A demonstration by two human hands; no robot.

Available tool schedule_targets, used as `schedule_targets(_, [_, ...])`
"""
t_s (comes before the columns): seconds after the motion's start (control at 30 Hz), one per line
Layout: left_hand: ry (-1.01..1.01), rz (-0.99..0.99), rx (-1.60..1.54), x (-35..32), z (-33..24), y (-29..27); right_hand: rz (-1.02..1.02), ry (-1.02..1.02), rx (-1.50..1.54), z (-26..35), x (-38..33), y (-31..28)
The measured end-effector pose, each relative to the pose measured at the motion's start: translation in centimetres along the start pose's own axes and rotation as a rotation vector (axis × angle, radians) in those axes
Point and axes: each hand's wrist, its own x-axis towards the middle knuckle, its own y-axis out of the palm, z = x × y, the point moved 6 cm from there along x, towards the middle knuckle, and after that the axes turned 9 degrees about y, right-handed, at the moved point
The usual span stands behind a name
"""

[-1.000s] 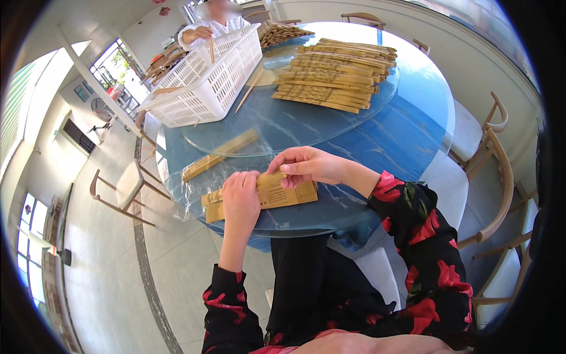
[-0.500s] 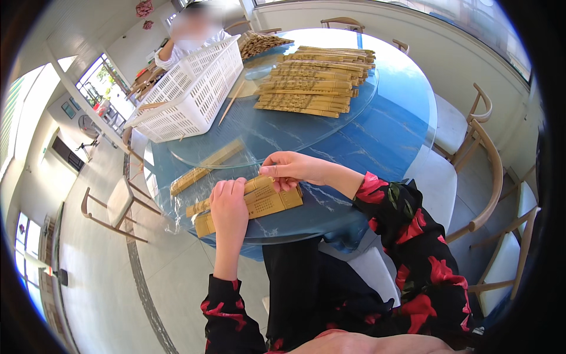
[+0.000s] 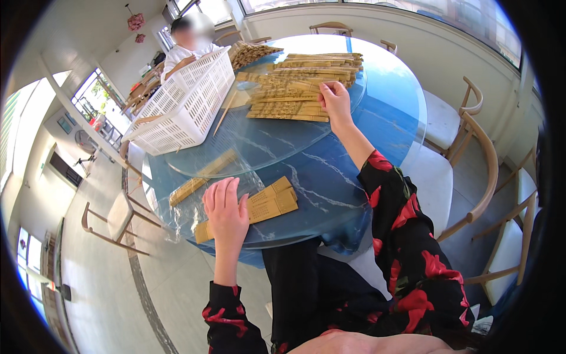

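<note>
At the near edge of the round table, my left hand lies open over some flat gold paper sleeves with small dark print. Its fingers are stretched out, and part of the sleeves is hidden under it. Farther off, my right hand pinches the right end of a long narrow gold packet. That packet lies slantwise over a pile of similar gold packets. Just beyond my left hand, clear plastic film lies next to another gold bundle.
A white slotted plastic basket stands at the table's far left, with a thin wooden stick beside it. Behind it are a brown heap of sticks and a seated person. Wooden chairs surround the glass-topped blue table.
My right hand has moved away from the near sleeves to the far pile, taking a narrow gold packet along. My left hand has stayed near the sleeves, its fingers now straighter.
</note>
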Motion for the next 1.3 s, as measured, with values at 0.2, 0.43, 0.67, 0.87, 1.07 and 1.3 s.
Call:
schedule_targets(0.2, [0.003,0.022,-0.014,0.1,-0.1,0.1,-0.04,-0.029,0.183,0.1,3.3,-3.4])
schedule_targets(0.43, [-0.002,0.039,-0.013,-0.1,0.0,0.0,0.04,-0.309,-0.197,0.6,-0.1,-0.4])
schedule_targets(0.67, [-0.013,0.077,-0.132,0.1,-0.3,1.5,0.8,-0.618,-0.665,-0.7,-13.6,8.0])
schedule_targets(0.87, [-0.002,0.19,-0.332,-0.4,0.6,1.6,0.982,-0.651,-0.745,-1.3,-16.0,8.7])
schedule_targets(1.07, [-0.07,0.152,-0.321,4.0,5.4,-0.7,1.042,-0.558,-0.745,-1.0,-16.5,8.3])
schedule_targets(1.3, [-0.193,-0.074,-0.168,10.4,19.3,-1.8,1.177,-0.422,-0.737,-2.0,-17.5,7.8])
